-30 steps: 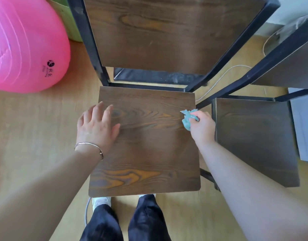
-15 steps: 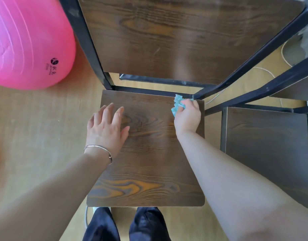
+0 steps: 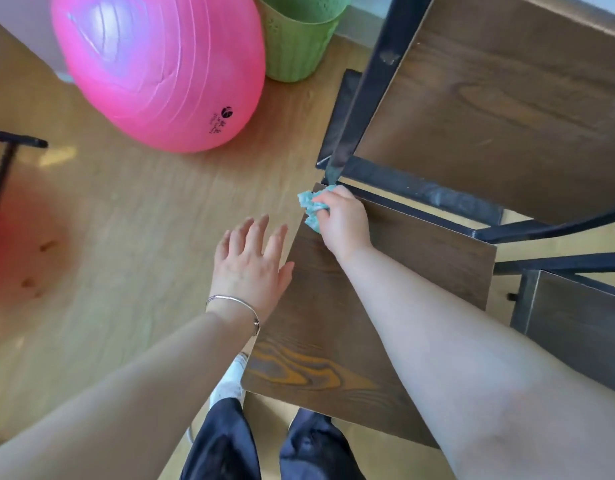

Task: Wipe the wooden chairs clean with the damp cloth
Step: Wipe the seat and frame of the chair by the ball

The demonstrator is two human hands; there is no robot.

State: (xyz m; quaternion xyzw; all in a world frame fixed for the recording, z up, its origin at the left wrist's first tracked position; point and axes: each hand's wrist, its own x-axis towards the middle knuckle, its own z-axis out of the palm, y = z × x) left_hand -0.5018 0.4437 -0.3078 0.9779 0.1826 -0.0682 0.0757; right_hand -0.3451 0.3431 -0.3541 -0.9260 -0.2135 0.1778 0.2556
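A dark wooden chair seat (image 3: 396,271) on a black metal frame fills the middle, with its wooden backrest (image 3: 507,109) rising behind it. My right hand (image 3: 344,223) grips a crumpled teal cloth (image 3: 311,206) at the seat's far left corner, close to the frame post. My left hand (image 3: 250,265), with a thin bracelet on the wrist, has straight spread fingers at the seat's left edge, mostly over the floor. Whether it touches the seat is unclear.
A second wooden chair (image 3: 576,327) stands close on the right. On the wooden floor to the left lie a large pink exercise ball (image 3: 160,71) and a green basket (image 3: 299,36). A black bar (image 3: 8,147) shows at the far left. My legs are below the seat.
My right hand has carried the cloth from the seat's right side across the back edge to the far left corner. My left hand has slipped off the seat towards its left edge. The view swung left.
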